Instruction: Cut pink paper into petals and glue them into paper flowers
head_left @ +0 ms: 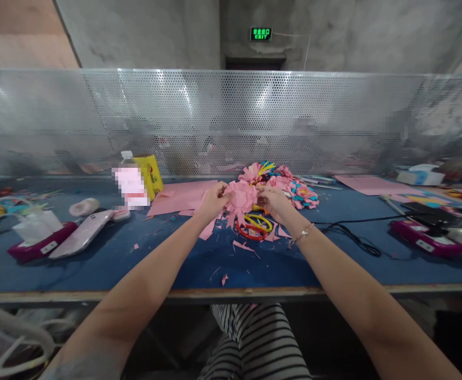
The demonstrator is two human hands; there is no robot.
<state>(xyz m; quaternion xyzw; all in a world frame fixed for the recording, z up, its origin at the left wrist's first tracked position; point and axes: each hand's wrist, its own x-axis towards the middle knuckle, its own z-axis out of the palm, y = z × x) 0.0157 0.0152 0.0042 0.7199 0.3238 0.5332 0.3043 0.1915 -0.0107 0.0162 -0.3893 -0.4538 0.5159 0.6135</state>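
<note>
Between my two hands is a pink paper flower [240,198] with layered, notched petals. My left hand [217,196] pinches its left edge, and my right hand [272,200] grips its right edge. Just below the flower, scissors with red and yellow looped handles [254,228] lie on the blue table; their blades are hidden. Behind my right hand sits a pile of finished-looking paper flowers [302,194] in pink, blue and yellow. Pink paper sheets [175,196] lie to the left of my left hand.
A bottle [127,157] and a yellow packet [152,171] stand at the back left. Nearer are a phone [84,232] and a purple device [60,235]. Another purple device [426,238] and a black cable [357,240] lie right. A perforated metal screen [199,121] closes the back.
</note>
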